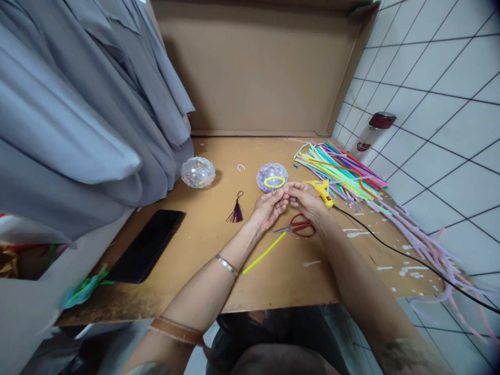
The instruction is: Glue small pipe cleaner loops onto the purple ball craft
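Head | left hand (pixel 270 207), right hand (pixel 307 199) pinched closed on yellow loop (pixel 274 186) | loop shaped | purple tassel (pixel 236 212) unattached, yellow strip (pixel 264 253) loose

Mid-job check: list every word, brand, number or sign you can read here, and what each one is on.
No text can be read in this view.
Clear bottle with the dark red lid: a small reddish mark, too blurred to read.
Yellow glue gun: any lettering is too small to make out.
Black phone: no text visible on its dark face.
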The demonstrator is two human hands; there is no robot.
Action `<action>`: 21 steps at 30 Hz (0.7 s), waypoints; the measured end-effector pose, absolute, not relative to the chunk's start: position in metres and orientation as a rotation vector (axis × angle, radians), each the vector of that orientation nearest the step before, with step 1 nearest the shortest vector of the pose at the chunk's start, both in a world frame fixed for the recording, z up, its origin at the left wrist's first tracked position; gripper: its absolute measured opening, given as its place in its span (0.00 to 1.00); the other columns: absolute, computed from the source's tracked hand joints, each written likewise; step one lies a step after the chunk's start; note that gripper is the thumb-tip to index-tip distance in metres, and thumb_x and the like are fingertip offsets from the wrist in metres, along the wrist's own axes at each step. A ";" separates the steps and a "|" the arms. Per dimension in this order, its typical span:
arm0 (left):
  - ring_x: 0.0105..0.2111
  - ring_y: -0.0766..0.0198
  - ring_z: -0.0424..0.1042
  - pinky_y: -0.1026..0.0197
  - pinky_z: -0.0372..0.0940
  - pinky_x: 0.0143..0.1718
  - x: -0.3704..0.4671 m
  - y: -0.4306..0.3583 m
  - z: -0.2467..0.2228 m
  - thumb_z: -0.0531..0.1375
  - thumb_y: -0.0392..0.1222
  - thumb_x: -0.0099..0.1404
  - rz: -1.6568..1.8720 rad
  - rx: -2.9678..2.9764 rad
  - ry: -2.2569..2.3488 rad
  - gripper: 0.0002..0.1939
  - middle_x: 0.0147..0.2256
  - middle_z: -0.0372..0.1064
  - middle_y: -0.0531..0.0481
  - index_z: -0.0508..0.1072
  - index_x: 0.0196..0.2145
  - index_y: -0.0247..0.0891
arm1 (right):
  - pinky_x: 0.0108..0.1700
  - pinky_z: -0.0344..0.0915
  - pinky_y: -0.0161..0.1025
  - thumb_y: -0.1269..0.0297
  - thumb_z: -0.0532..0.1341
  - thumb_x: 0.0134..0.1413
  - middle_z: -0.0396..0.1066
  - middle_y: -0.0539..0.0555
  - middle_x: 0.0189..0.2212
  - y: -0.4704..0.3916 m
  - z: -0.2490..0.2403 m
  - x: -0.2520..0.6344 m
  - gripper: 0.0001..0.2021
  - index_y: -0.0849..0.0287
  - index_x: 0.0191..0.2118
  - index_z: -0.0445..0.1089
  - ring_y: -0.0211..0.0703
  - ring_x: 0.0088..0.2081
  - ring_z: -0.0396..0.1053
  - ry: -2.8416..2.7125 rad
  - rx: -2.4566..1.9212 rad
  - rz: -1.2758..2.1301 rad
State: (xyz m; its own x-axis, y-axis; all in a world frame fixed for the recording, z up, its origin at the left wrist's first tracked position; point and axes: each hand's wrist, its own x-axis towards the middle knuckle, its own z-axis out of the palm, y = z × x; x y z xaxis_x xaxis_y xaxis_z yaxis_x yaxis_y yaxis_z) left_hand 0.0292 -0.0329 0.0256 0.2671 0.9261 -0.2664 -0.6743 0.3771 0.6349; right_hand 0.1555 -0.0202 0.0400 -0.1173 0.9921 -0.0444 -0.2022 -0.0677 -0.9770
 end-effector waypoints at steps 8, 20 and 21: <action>0.22 0.73 0.74 0.72 0.69 0.28 0.030 -0.037 0.030 0.60 0.32 0.69 1.146 0.410 0.631 0.10 0.24 0.75 0.48 0.76 0.29 0.28 | 0.20 0.50 0.27 0.56 0.77 0.26 0.70 0.47 0.19 -0.020 0.044 0.158 0.19 0.60 0.24 0.73 0.28 0.20 0.60 -1.062 -1.039 1.449; 0.22 0.75 0.72 0.72 0.67 0.29 0.034 -0.035 0.020 0.68 0.26 0.58 1.219 0.433 0.633 0.04 0.25 0.76 0.50 0.77 0.29 0.29 | 0.22 0.52 0.31 0.54 0.76 0.28 0.72 0.49 0.20 -0.016 0.042 0.166 0.18 0.61 0.26 0.78 0.29 0.20 0.58 -1.204 -1.083 1.354; 0.22 0.75 0.72 0.72 0.67 0.29 0.034 -0.035 0.018 0.68 0.27 0.57 1.228 0.431 0.638 0.04 0.25 0.76 0.51 0.77 0.29 0.29 | 0.22 0.52 0.32 0.54 0.76 0.28 0.73 0.50 0.20 -0.016 0.042 0.167 0.18 0.60 0.26 0.78 0.30 0.20 0.59 -1.211 -1.096 1.339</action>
State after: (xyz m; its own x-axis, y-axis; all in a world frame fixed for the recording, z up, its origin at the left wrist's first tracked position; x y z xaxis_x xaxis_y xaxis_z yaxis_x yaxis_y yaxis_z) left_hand 0.0343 -0.0348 0.0184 0.1985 0.9561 -0.2158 -0.7262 0.2913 0.6228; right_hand 0.1667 -0.0157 0.0418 -0.1072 0.9942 -0.0068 -0.0923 -0.0167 -0.9956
